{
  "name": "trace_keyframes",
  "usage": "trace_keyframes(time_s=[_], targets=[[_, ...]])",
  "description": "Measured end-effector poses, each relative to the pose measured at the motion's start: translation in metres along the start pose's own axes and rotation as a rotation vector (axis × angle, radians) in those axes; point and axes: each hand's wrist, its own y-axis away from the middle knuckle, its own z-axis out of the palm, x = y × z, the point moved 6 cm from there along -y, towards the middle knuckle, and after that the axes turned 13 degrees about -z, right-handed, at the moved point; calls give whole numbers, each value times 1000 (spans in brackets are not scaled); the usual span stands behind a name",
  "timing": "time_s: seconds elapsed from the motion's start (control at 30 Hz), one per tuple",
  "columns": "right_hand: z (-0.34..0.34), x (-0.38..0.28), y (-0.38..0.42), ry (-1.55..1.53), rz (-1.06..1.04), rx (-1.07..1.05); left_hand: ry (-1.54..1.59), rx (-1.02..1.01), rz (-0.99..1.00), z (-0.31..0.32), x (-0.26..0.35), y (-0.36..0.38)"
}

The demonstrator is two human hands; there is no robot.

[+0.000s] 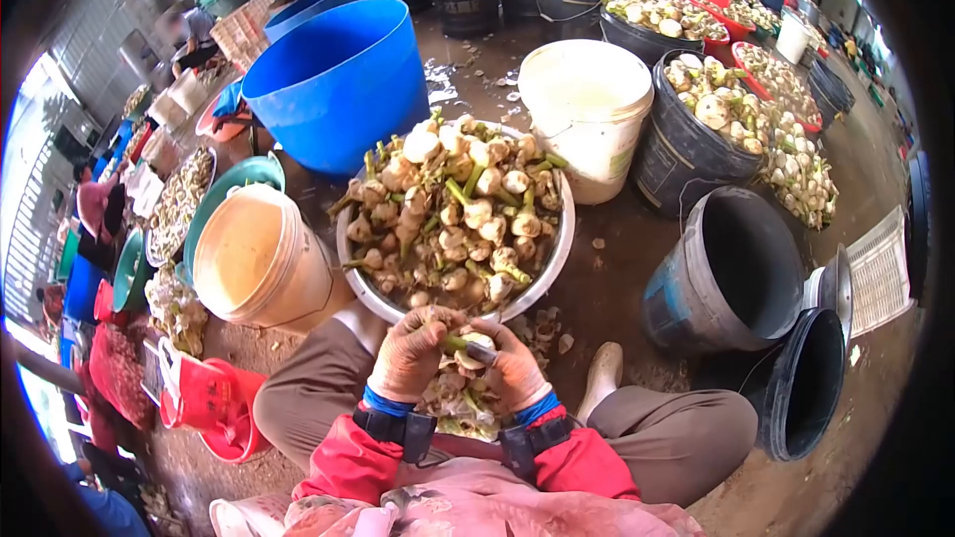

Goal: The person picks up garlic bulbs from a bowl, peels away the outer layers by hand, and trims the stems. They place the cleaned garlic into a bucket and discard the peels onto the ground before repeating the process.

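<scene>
Just in front of my lap, my left hand (406, 356) is closed around a garlic bulb whose green stem (454, 343) points toward the other hand. My right hand (515, 370) is closed on a small knife, its short metal blade (481, 353) against the stem end. Fingers cover most of the bulb and the knife's handle. Right beyond both hands stands a wide metal basin (559, 268) heaped with soil-stained garlic bulbs (468, 209), many with green stems. Below the hands, between my legs, lie papery peelings and garlic trimmings (463, 403).
A large blue tub (338, 89) and a white bucket (587, 109) stand behind the basin. An orange-tinted bucket (261, 257) is at left, a black bucket (731, 268) at right. Another black bucket (696, 129) is full of garlic. Red baskets (214, 403) sit lower left. People sit farther off.
</scene>
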Motion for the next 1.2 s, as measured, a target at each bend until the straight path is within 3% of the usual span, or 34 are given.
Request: trace_keyframes(time_s=[0.07, 0.13, 0.2, 0.27, 0.3, 0.33, 0.4, 0.43, 0.47, 0.53, 0.6, 0.67, 0.73, 0.87, 0.93, 1.0, 1.07, 1.13, 1.2], targets=[[-18, 3, -3, 87, -54, -47, 27, 40, 34, 0, 13, 7], [-28, -2, -5, 9, -46, 65, 1, 74, 47, 4, 25, 20], [-34, -5, -9, -101, -38, 186, -345, 163, -108, -15, 17, 25], [-35, -6, -8, -134, -43, 233, -1146, 379, -168, -18, 9, 32], [-32, -3, -7, -129, -50, 244, -1342, 325, -35, -19, 3, 29], [-27, 1, -7, -124, -57, 250, -1398, 413, 36, -26, -4, 28], [-10, 16, -7, -193, -13, 109, -1059, 345, 174, -28, -28, 21], [-8, 24, -6, -173, 1, 108, -1037, 232, 226, -15, -35, 15], [1, 25, -6, -152, 11, 105, -1053, 335, 260, -14, -36, 17], [10, 17, -2, -223, 88, 131, -838, 361, 111, -19, -38, 14], [5, -1, 3, 274, 28, 40, -941, 452, 194, -20, -32, 17], [0, 4, -1, 262, 23, 60, -1043, 477, 232, -19, -27, 19], [0, -3, -2, 499, -114, 34, -1334, 569, 281, -5, -17, 25], [-4, -4, -6, 609, -183, -42, -1418, 608, 299, 0, -19, 24], [-8, -3, -6, 479, -133, -55, -1416, 614, 305, 0, -20, 23], [0, -10, -5, 736, -176, -90, -1412, 620, 311, 3, -23, 22], [-4, 1, -6, 694, -201, -63, -1534, 714, 331, 7, -26, 25], [-1, 1, -6, 972, -205, -11, -1648, 734, 369, 10, -31, 22], [1, 2, -5, 1060, -184, 36, -1757, 753, 413, 14, -34, 21]])
